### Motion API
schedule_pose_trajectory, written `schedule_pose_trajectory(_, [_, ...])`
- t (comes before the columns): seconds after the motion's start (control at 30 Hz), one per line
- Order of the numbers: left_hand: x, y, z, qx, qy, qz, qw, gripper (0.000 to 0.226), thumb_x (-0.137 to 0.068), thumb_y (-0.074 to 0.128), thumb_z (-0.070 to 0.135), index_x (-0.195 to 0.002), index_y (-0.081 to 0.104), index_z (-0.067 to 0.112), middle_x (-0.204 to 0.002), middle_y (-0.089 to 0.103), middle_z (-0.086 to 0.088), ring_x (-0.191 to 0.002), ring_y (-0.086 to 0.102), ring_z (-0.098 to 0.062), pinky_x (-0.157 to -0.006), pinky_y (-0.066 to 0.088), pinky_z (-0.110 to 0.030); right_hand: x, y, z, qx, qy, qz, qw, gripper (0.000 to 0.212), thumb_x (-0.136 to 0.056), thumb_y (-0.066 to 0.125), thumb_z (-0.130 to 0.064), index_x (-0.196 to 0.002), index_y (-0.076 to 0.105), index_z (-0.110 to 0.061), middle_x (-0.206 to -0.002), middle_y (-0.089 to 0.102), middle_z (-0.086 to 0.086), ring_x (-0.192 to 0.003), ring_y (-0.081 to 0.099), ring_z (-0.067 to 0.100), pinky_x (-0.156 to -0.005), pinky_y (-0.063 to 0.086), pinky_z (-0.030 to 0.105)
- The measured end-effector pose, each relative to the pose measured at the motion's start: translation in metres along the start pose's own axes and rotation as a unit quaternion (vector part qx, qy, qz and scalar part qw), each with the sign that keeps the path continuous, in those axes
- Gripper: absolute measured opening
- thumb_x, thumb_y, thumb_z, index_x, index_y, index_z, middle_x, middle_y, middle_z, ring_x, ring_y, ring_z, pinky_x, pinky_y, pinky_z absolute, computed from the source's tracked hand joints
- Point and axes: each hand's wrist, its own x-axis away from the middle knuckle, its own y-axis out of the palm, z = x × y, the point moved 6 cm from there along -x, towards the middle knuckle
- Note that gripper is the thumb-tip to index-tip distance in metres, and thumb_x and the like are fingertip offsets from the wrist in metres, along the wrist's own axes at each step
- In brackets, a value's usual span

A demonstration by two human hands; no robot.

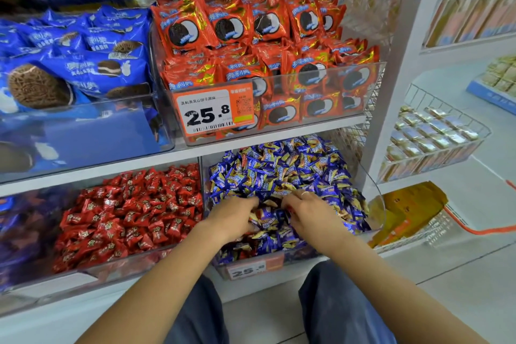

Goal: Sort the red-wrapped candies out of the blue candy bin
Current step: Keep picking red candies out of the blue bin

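Digging: left hand (233, 215) + right hand (310, 211) | blue candy bin (374, 198) ×1

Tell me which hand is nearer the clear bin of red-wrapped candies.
Left. The left hand digs in the blue candy bin just right of the clear bin of red-wrapped candies; the right hand is farther right.

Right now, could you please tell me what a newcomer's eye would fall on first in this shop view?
Probably the big orange price tag reading 25.8, stuck on the clear plastic bin of red foil cookie packs on the upper shelf. Below it, the left hand and right hand dig side by side into the clear bin of blue-wrapped candies. Left of that sits a clear bin heaped with red-wrapped candies.
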Motion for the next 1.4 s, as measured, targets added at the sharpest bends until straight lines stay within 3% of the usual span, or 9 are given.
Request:
schedule_pose_trajectory(0.1, [0.004,-0.017,-0.001,0.064,0.003,0.035,0.997,0.029,-0.083,0.072,0.032,-0.099,0.051,0.02,-0.094,0.063,-0.003,-0.082,0.058,-0.021,-0.068,0.047,-0.034,0.002,-0.021,0.013,-0.149,0.062,0.059,0.985,0.019,-0.088,0.056,-0.011,-0.107,0.056,-0.017,-0.098,0.057,0.004,-0.074,0.055,0.019,-0.06,0.04,0.027])
schedule_pose_trajectory(0.27, [0.006,-0.044,0.003,0.096,0.01,0.087,0.992,0.018,-0.084,0.069,0.03,-0.094,0.057,0.021,-0.092,0.063,-0.001,-0.079,0.059,-0.019,-0.065,0.043,-0.03,0.001,-0.042,0.023,-0.326,0.112,0.08,0.935,0.021,-0.088,0.057,-0.008,-0.099,0.049,-0.024,-0.076,0.057,0.001,-0.047,0.04,0.008,-0.047,0.032,0.02])
schedule_pose_trajectory(0.4, [0.01,-0.05,0.002,0.116,0.002,0.13,0.985,0.008,-0.087,0.064,0.023,-0.087,0.06,0.016,-0.084,0.06,0.004,-0.078,0.057,-0.017,-0.059,0.038,-0.024,0.003,-0.035,0.015,-0.35,0.094,0.035,0.931,0.032,-0.091,0.052,-0.008,-0.111,0.057,-0.032,-0.076,0.056,0.0,-0.05,0.044,0.016,-0.049,0.038,0.029])
schedule_pose_trajectory(0.57, [0.014,-0.053,-0.004,0.105,-0.011,0.161,0.981,0.012,-0.094,0.056,0.033,-0.086,0.052,0.026,-0.083,0.065,0.0,-0.058,0.055,-0.012,-0.054,0.041,-0.026,0.003,-0.029,0.009,-0.367,0.159,0.031,0.916,0.035,-0.093,0.041,-0.006,-0.072,0.065,-0.019,-0.075,0.064,0.007,-0.038,0.036,0.011,-0.042,0.031,0.022])
schedule_pose_trajectory(0.73, [0.018,-0.061,-0.015,0.126,-0.042,0.181,0.974,0.011,-0.092,0.059,0.036,-0.091,0.06,0.025,-0.092,0.071,-0.009,-0.087,0.065,-0.027,-0.072,0.048,-0.034,0.001,-0.029,0.012,-0.435,0.215,0.068,0.872,0.035,-0.091,0.047,-0.017,-0.058,0.052,-0.005,-0.049,0.041,0.008,-0.047,0.034,0.02,-0.053,0.035,0.033])
schedule_pose_trajectory(0.9, [0.022,-0.066,-0.014,0.112,-0.036,0.182,0.976,0.012,-0.09,0.064,0.028,-0.098,0.066,0.02,-0.109,0.069,-0.002,-0.096,0.063,-0.019,-0.078,0.041,-0.026,-0.026,-0.023,0.002,-0.301,0.154,0.058,0.939,0.042,-0.084,0.068,-0.041,-0.061,0.051,-0.01,-0.054,0.044,0.002,-0.052,0.041,0.017,-0.051,0.033,0.027])
schedule_pose_trajectory(1.07, [0.028,-0.073,-0.022,0.089,-0.062,0.206,0.973,0.022,-0.091,0.063,0.027,-0.11,0.067,0.017,-0.109,0.069,-0.006,-0.095,0.064,-0.021,-0.083,0.043,-0.029,-0.06,-0.015,-0.017,-0.113,0.109,-0.008,0.987,0.028,-0.091,0.06,-0.036,-0.099,0.062,-0.009,-0.081,0.064,0.007,-0.075,0.062,0.025,-0.06,0.049,0.031])
schedule_pose_trajectory(1.27, [0.056,-0.089,-0.043,0.211,-0.076,0.304,0.926,0.011,-0.087,0.068,0.026,-0.096,0.071,0.02,-0.091,0.064,0.014,-0.089,0.056,-0.003,-0.081,0.036,-0.015,-0.068,-0.004,-0.028,-0.02,0.112,-0.051,0.992,0.021,-0.092,0.057,-0.027,-0.08,0.051,-0.01,-0.059,0.046,0.0,-0.054,0.05,0.018,-0.048,0.044,0.027])
schedule_pose_trajectory(1.4, [0.086,-0.077,-0.085,0.416,-0.141,0.377,0.816,0.004,-0.085,0.07,0.022,-0.083,0.069,0.025,-0.084,0.067,0.01,-0.067,0.056,-0.005,-0.061,0.042,-0.008,-0.057,-0.03,-0.063,-0.155,0.063,0.008,0.986,0.019,-0.091,0.058,-0.03,-0.092,0.057,-0.011,-0.055,0.052,-0.001,-0.045,0.047,0.014,-0.043,0.041,0.028])
